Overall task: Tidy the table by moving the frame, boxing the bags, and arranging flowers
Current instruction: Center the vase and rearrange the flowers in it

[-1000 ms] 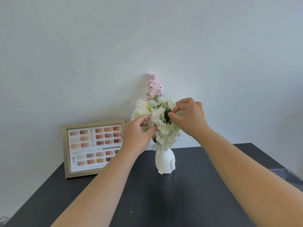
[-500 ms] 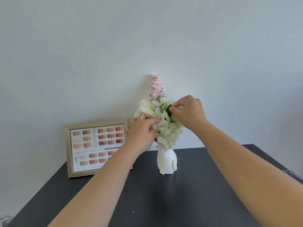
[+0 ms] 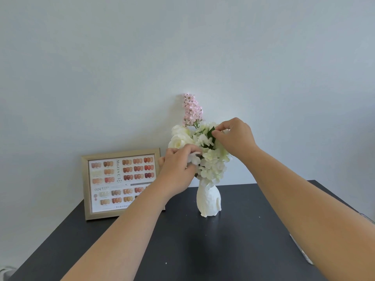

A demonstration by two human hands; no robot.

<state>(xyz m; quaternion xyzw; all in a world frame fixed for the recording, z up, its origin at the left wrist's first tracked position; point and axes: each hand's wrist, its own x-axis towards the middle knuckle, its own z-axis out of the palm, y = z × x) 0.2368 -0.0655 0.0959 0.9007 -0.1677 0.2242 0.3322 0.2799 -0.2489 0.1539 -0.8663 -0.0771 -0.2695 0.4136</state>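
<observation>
Both hands are raised to a bunch of white flowers (image 3: 211,159) standing in a white vase (image 3: 208,199) on a dark table (image 3: 182,250). White petals are pinched by the left hand (image 3: 178,171) at the bunch's left side; a green leaf (image 3: 210,133) near the top is pinched by the right hand (image 3: 235,137). A pink flower spike (image 3: 191,109) rises behind. A framed colour chart (image 3: 119,183) is propped against the wall, left of the vase.

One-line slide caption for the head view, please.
Both hands, left hand and right hand, adjust white flowers in a white vase beside a frame.
</observation>
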